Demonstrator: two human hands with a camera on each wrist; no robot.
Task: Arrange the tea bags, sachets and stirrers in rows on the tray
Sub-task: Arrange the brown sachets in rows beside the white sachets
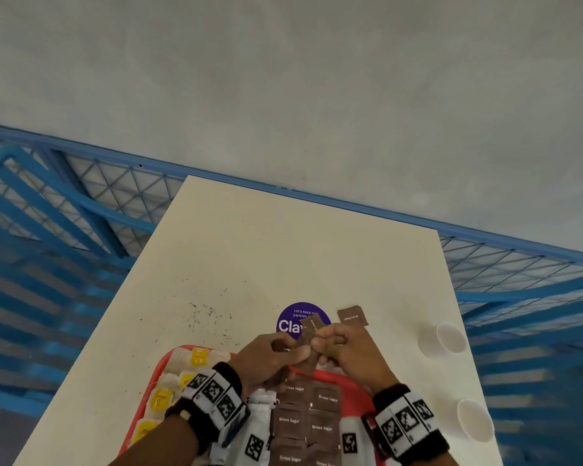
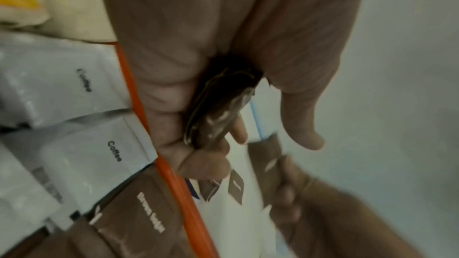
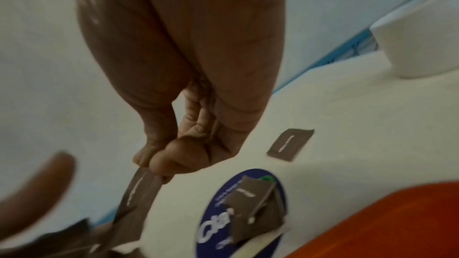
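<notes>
Both hands meet just above the far rim of the red tray. My left hand grips a small stack of brown sugar sachets between its curled fingers and palm. With thumb and forefinger my right hand pinches one brown sachet by its end, close to that stack. On the tray lie rows of brown sugar sachets, white coffee sachets and yellow-tagged tea bags. Loose brown sachets lie on a purple sticker, and another sachet lies beyond it. No stirrers show.
Two white paper cups stand near the table's right edge. Dark crumbs speckle the white table left of the sticker. Blue metal railing runs around and behind the table.
</notes>
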